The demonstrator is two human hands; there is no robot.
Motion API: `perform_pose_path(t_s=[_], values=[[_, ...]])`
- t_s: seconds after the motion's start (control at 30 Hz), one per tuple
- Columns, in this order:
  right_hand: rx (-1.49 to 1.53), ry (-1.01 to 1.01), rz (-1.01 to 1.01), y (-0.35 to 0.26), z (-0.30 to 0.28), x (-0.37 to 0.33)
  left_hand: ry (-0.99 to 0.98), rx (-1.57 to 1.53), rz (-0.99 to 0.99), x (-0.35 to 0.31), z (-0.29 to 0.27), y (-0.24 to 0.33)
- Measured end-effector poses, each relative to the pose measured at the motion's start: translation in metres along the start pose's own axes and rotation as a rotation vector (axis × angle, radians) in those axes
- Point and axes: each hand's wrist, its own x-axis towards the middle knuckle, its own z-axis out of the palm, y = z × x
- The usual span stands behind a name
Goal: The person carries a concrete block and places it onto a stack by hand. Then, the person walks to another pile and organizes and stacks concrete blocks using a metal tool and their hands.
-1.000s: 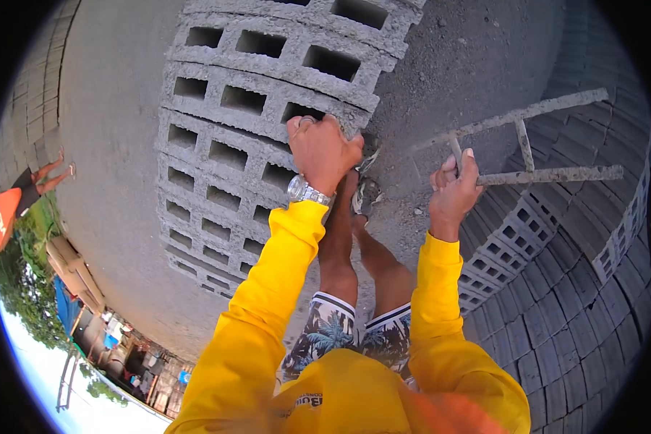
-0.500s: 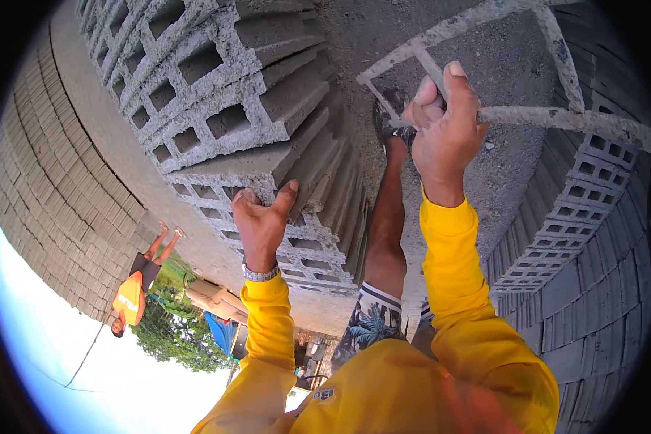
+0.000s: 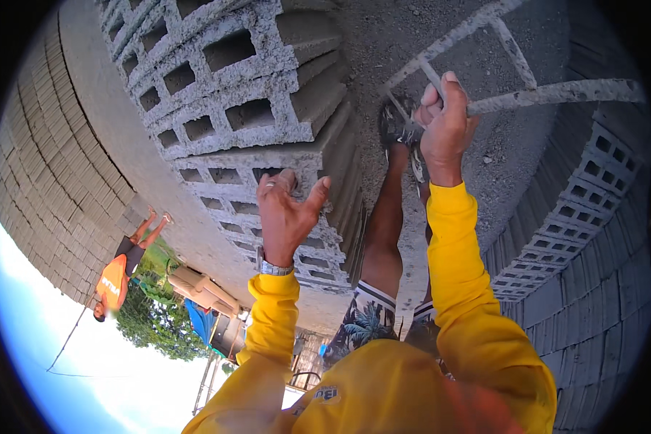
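Grey hollow concrete blocks [image 3: 307, 137] rise in a stack in front of me, their rectangular holes facing left. At one of the holes, my left hand [image 3: 286, 213] has its fingers bent against the block face and its thumb stretched apart; how far the fingertips reach in is hidden. My right hand [image 3: 445, 134] is closed round a bar of a cement-crusted metal frame [image 3: 513, 54]. The frame slants over the ground to the right of the stack, with a long arm [image 3: 579, 92] running off to the right.
More stacked hollow blocks [image 3: 586, 195] line the right side. A long wall of stacked blocks [image 3: 58, 166] stands at far left, near a person in an orange shirt [image 3: 112, 286]. My feet [image 3: 398, 119] are on gritty ground [image 3: 499, 145] between the stacks.
My left hand has shifted right and up along the stack, its thumb spreading wider. The metal frame tilts differently, still in my right hand. My second leg has come into view.
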Motion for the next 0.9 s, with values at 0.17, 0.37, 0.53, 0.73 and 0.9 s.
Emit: perform_pose_path(t_s=[0.17,0.37,0.53,0.73,0.9], values=[[-0.076,0.080,0.003,-0.027,-0.019,-0.006,0.402,-0.178,0.071,0.001,-0.035,0.032],[0.010,0.097,0.042,-0.019,-0.001,-0.008,0.384,0.131,0.018,0.091,-0.009,0.044],[0.035,0.062,-0.004,-0.022,0.005,0.005,0.210,-0.077,-0.176,0.091,-0.005,0.036],[0.228,-0.047,-0.133,-0.051,0.024,0.005,0.161,-0.351,-0.132,0.062,-0.024,0.005],[0.118,-0.145,-0.178,-0.008,0.055,0.030,0.178,-0.284,-0.136,0.067,-0.024,0.006]])
